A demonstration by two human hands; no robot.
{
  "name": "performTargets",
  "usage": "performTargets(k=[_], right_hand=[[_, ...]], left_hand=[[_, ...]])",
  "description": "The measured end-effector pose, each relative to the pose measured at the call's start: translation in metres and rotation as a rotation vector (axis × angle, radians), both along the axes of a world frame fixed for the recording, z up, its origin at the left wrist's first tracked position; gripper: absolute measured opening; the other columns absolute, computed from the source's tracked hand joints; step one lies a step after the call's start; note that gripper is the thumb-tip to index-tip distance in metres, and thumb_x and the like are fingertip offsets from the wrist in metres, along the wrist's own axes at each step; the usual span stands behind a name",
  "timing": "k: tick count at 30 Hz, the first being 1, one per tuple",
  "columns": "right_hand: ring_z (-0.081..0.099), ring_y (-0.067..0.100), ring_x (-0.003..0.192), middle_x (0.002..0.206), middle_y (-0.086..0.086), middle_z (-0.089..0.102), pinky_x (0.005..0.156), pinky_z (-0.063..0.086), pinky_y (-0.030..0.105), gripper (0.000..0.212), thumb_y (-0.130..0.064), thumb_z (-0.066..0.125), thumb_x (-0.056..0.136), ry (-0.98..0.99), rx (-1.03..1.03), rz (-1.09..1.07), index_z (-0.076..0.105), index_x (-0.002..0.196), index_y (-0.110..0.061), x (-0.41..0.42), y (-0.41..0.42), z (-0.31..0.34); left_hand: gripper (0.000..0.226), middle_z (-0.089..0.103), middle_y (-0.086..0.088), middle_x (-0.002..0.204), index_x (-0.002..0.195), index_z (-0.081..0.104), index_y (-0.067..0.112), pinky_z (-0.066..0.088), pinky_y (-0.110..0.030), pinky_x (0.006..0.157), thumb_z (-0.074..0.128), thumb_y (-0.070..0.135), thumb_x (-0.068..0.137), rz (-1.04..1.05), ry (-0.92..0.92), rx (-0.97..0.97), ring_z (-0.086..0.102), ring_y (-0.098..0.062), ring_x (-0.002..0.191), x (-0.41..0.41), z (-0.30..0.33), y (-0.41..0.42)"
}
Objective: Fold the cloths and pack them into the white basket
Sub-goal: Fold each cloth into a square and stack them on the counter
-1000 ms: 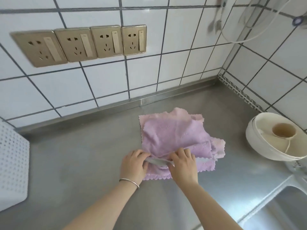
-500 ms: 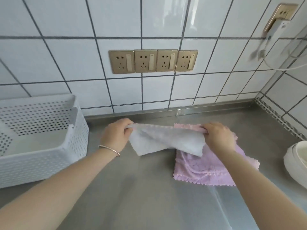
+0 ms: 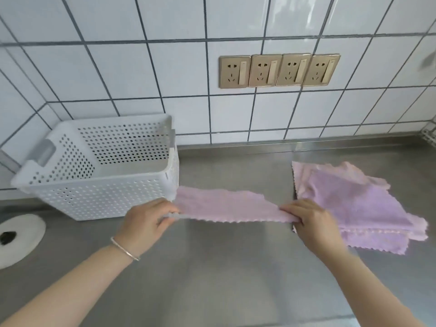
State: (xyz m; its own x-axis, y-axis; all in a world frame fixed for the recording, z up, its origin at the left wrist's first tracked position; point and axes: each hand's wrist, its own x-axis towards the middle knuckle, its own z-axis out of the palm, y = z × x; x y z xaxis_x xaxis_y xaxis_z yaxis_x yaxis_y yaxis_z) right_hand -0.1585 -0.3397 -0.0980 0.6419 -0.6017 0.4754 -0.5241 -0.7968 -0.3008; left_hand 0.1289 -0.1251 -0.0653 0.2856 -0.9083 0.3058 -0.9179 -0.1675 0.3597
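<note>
A pale pink cloth [image 3: 226,206] is stretched flat between my two hands just above the steel counter. My left hand [image 3: 146,223] pinches its left edge and my right hand [image 3: 309,220] pinches its right edge. To the right lies a loose pile of pink and lilac cloths [image 3: 354,201] with zigzag edges, partly under my right wrist. The white perforated basket [image 3: 99,199] stands at the left by the wall, close to the held cloth's left corner, and nothing shows inside it.
The steel counter [image 3: 224,279] runs along a white tiled wall with a row of gold sockets [image 3: 279,70]. A white round disc with a dark hole [image 3: 16,237] sits in the counter at the far left.
A cloth has been lifted off the pile and carried left, then spread out flat between both hands. The view has swung left, bringing the whole basket into sight.
</note>
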Motion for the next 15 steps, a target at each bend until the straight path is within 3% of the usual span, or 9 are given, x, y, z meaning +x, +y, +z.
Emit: performTargets(k=[2, 5, 7, 12, 15], right_hand=[[0.069, 0.02, 0.073, 0.079, -0.009, 0.073, 0.049, 0.054, 0.024, 0.038, 0.008, 0.068, 0.057, 0.111, 0.122, 0.069, 0.076, 0.079, -0.022, -0.01, 0.015, -0.039], [0.069, 0.009, 0.07, 0.075, -0.019, 0.07, 0.041, 0.047, 0.014, 0.05, 0.007, 0.084, 0.042, 0.272, 0.196, 0.205, 0.074, 0.073, -0.029, -0.02, 0.032, -0.083], [0.067, 0.005, 0.076, 0.078, -0.023, 0.069, 0.043, 0.049, 0.014, 0.048, 0.004, 0.08, 0.045, 0.302, 0.232, 0.264, 0.073, 0.075, -0.032, -0.021, 0.035, -0.096], [0.055, -0.012, 0.103, 0.097, -0.033, 0.067, 0.085, 0.042, 0.004, 0.061, 0.006, 0.047, 0.054, 0.121, 0.416, 0.338, 0.07, 0.091, -0.037, -0.027, 0.035, -0.135], [0.06, -0.013, 0.096, 0.097, -0.034, 0.066, 0.082, 0.04, 0.0, 0.061, 0.017, 0.057, 0.069, 0.005, 0.525, 0.289, 0.071, 0.084, -0.041, -0.03, 0.033, -0.149]], left_hand=[[0.021, 0.07, 0.012, 0.077, 0.089, 0.057, 0.033, 0.041, -0.012, 0.059, 0.044, 0.037, 0.074, -0.001, 0.073, 0.106, 0.061, -0.004, 0.065, -0.007, -0.035, 0.017], [0.019, 0.069, 0.016, 0.084, 0.092, 0.055, 0.036, 0.036, -0.001, 0.07, 0.048, 0.04, 0.075, 0.035, 0.24, 0.197, 0.056, -0.004, 0.087, -0.018, -0.084, 0.033], [0.022, 0.065, 0.026, 0.089, 0.097, 0.051, 0.039, 0.038, -0.003, 0.076, 0.056, 0.029, 0.078, 0.036, 0.31, 0.23, 0.057, -0.003, 0.094, -0.019, -0.105, 0.04], [0.019, 0.064, 0.032, 0.101, 0.084, 0.059, 0.036, 0.044, -0.006, 0.079, 0.054, 0.022, 0.072, 0.051, 0.521, 0.134, 0.059, 0.014, 0.096, -0.028, -0.154, 0.04], [0.017, 0.073, 0.018, 0.089, 0.081, 0.061, 0.039, 0.047, -0.019, 0.072, 0.054, 0.041, 0.065, 0.117, 0.571, 0.028, 0.061, 0.003, 0.077, -0.031, -0.176, 0.034]])
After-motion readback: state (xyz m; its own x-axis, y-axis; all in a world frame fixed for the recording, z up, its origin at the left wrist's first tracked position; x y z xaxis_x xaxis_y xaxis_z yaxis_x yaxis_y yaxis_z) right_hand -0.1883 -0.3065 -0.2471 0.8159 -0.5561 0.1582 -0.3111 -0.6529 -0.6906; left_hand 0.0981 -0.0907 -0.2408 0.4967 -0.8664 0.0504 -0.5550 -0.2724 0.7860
